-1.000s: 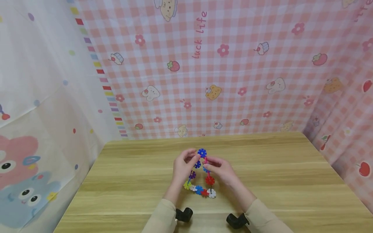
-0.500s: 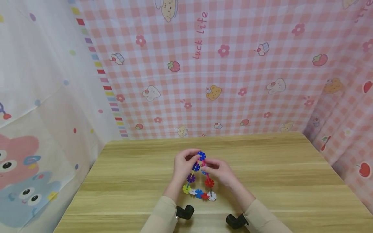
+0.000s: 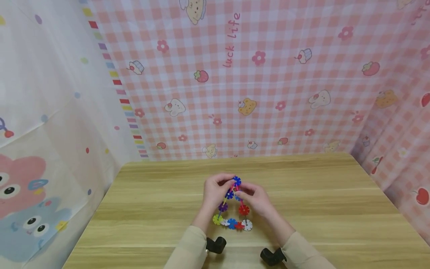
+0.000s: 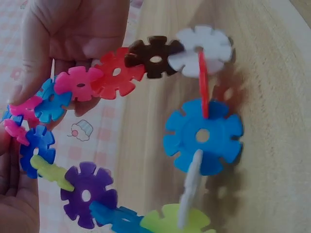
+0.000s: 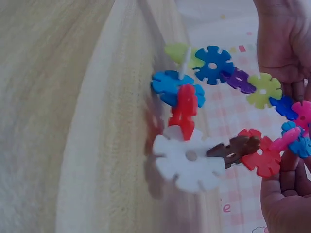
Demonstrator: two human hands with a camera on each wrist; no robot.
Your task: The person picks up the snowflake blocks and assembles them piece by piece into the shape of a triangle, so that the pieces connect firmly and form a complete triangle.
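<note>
A closed, roughly triangular loop of snowflake building discs is held up between my hands. In the head view a blue disc (image 3: 237, 181) forms its peak, and my left hand (image 3: 215, 190) pinches the loop there between thumb and fingers. Just right of the peak, my right hand (image 3: 256, 196) grips the pink and light blue discs of that side. A red disc (image 3: 243, 210) follows below, down to a white disc (image 5: 170, 160) at the lower corner. The other side runs through a purple disc (image 4: 75, 187) to a yellow-green disc (image 3: 217, 219). Fingers cover parts of the peak.
The loop's bottom row is close over the wooden table (image 3: 151, 194). A pink checked curtain (image 3: 285, 82) hangs behind the table, with a white patterned cloth (image 3: 60, 123) at left. Black wrist mounts (image 3: 216, 244) stick out inward from both sleeves.
The peak of the loop has come slightly down and to the right with my left hand, and its lower row sits a touch nearer me. My right hand keeps its hold, almost in place.
</note>
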